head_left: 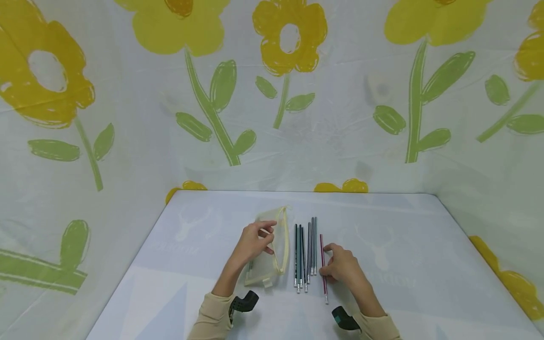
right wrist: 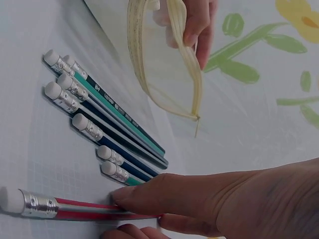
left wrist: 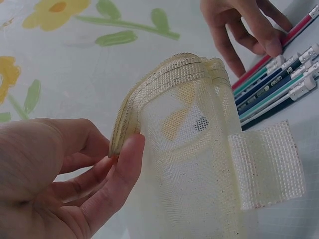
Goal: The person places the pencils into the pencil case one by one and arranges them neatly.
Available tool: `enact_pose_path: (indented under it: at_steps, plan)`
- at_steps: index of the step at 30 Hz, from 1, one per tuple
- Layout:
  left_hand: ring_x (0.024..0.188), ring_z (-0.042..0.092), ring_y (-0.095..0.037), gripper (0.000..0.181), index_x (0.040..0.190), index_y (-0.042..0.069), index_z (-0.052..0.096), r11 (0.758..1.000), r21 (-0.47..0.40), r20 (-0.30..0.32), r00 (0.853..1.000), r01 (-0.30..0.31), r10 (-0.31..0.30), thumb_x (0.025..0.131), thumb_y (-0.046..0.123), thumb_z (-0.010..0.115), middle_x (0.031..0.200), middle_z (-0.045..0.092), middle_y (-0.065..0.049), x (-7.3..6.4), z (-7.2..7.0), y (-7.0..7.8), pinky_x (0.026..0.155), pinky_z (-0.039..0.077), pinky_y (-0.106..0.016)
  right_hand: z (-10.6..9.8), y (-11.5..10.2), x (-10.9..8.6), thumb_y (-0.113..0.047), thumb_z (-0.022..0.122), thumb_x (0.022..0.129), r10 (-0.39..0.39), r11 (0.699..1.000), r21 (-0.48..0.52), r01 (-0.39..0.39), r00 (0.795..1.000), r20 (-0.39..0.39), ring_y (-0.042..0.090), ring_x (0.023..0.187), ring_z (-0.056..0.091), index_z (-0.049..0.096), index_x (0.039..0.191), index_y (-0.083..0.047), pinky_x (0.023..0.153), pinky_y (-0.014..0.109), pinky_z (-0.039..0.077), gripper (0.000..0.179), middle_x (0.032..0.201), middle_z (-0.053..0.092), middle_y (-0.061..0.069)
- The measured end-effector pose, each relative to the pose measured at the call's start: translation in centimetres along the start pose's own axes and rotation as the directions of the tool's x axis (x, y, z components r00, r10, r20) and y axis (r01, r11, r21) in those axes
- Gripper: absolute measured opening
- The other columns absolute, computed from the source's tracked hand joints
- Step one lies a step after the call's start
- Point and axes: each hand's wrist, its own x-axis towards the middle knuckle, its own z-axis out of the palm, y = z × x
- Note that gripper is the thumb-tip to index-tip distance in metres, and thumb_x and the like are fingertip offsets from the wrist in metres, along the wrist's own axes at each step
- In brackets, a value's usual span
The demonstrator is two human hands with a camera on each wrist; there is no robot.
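Left hand (head_left: 256, 239) pinches the edge of a gaping mesh pouch (left wrist: 184, 194); right hand (head_left: 343, 264), thumb and fingers drawn close, grips a red pencil (right wrist: 84, 211) on the desk (head_left: 403, 307) beside dark pencils (right wrist: 107, 101). Soft, the pouch probably needs rim support; pencils look light, stiff, smooth, best held mid-shaft.

right wrist view: pouch (right wrist: 136, 55) cut off, red pencil (right wrist: 82, 209) partly hidden
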Motion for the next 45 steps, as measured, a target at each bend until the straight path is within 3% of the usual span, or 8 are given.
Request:
enact_pose_path:
  at_steps: [7, 19, 26, 32, 35, 38, 41, 45]
  plan:
    - [0.089, 0.067, -0.042, 0.042, 0.133, -0.006, 0.057, 1.000, 0.006, 0.015, 1.000, -0.013, 0.013, 0.091, -0.003, 0.051, 0.110, 0.057, -0.029, -0.1, 0.0, -0.1, 0.054, 0.064, -0.030, 0.2, 0.0, 0.0, -0.005, 0.078, 0.078, 0.029, 0.999, 0.026, -0.029, 1.000, 0.000, 0.014, 0.053, 0.057, 0.052, 0.132, 0.002, 0.048, 0.023, 0.050, 0.060, 0.070, 0.060, 0.007]
    - [0.091, 0.067, -0.043, 0.040, 0.131, -0.005, 0.058, 1.000, 0.007, -0.018, 1.000, 0.001, -0.001, 0.091, -0.005, 0.053, 0.108, 0.059, -0.026, -0.2, 0.2, 0.3, 0.055, 0.065, -0.036, 0.1, 0.3, 0.0, -0.002, 0.076, 0.078, 0.013, 0.999, 0.034, -0.013, 1.000, -0.014, 0.014, 0.053, 0.057, 0.054, 0.131, 0.001, 0.048, 0.024, 0.051, 0.058, 0.069, 0.060, 0.007]
    - [0.092, 0.064, -0.049, 0.040, 0.130, -0.009, 0.058, 1.000, 0.003, -0.002, 1.000, 0.005, -0.005, 0.090, -0.009, 0.050, 0.109, 0.057, -0.034, -1.3, -0.1, 3.2, 0.061, 0.064, -0.050, 0.1, 0.3, 0.1, -0.003, 0.075, 0.078, 0.005, 0.999, 0.033, -0.004, 1.000, -0.025, 0.014, 0.052, 0.057, 0.054, 0.129, 0.002, 0.048, 0.024, 0.052, 0.055, 0.069, 0.061, 0.007]
    - [0.093, 0.064, -0.051, 0.039, 0.128, -0.010, 0.058, 1.000, -0.013, -0.003, 1.000, -0.013, 0.012, 0.090, -0.009, 0.051, 0.108, 0.057, -0.034, -1.9, -0.5, 4.5, 0.060, 0.064, -0.049, 0.0, 0.4, 0.1, -0.003, 0.075, 0.078, -0.005, 0.999, 0.034, 0.006, 0.999, -0.032, 0.014, 0.052, 0.057, 0.055, 0.128, 0.002, 0.048, 0.024, 0.052, 0.054, 0.069, 0.062, 0.006]
    - [0.093, 0.064, -0.051, 0.039, 0.129, -0.010, 0.058, 1.000, -0.009, -0.002, 1.000, -0.005, 0.005, 0.090, -0.009, 0.050, 0.107, 0.056, -0.033, -1.7, -0.3, 4.0, 0.060, 0.064, -0.049, -0.1, 0.5, 0.1, -0.003, 0.075, 0.078, -0.007, 0.999, 0.040, 0.008, 1.000, -0.030, 0.014, 0.053, 0.057, 0.055, 0.129, 0.002, 0.048, 0.025, 0.052, 0.055, 0.069, 0.062, 0.006]
    - [0.093, 0.064, -0.050, 0.040, 0.130, -0.009, 0.057, 1.000, -0.003, -0.006, 1.000, 0.009, -0.009, 0.090, -0.009, 0.050, 0.108, 0.056, -0.033, -1.1, -0.1, 2.6, 0.059, 0.064, -0.049, -0.1, 0.5, 0.1, -0.003, 0.074, 0.079, -0.003, 0.999, 0.044, 0.005, 1.000, -0.030, 0.014, 0.053, 0.057, 0.054, 0.130, 0.002, 0.049, 0.024, 0.052, 0.055, 0.069, 0.062, 0.006]
    - [0.092, 0.065, -0.046, 0.040, 0.131, -0.007, 0.058, 1.000, -0.005, -0.022, 1.000, 0.010, -0.010, 0.091, -0.008, 0.051, 0.108, 0.058, -0.030, -0.5, 0.2, 1.0, 0.056, 0.065, -0.043, -0.2, 0.6, 0.3, -0.003, 0.074, 0.078, -0.005, 0.999, 0.046, 0.007, 0.999, -0.035, 0.014, 0.053, 0.057, 0.054, 0.130, 0.003, 0.048, 0.024, 0.051, 0.056, 0.069, 0.062, 0.006]
    - [0.090, 0.067, -0.039, 0.040, 0.131, -0.004, 0.059, 1.000, -0.011, -0.023, 1.000, 0.013, -0.014, 0.091, -0.004, 0.054, 0.107, 0.060, -0.023, -0.1, 0.1, 0.1, 0.053, 0.064, -0.031, -0.3, 0.7, 0.4, -0.002, 0.073, 0.078, -0.021, 0.999, 0.040, 0.023, 0.999, -0.048, 0.013, 0.054, 0.057, 0.054, 0.129, 0.003, 0.049, 0.025, 0.051, 0.056, 0.072, 0.063, 0.005]
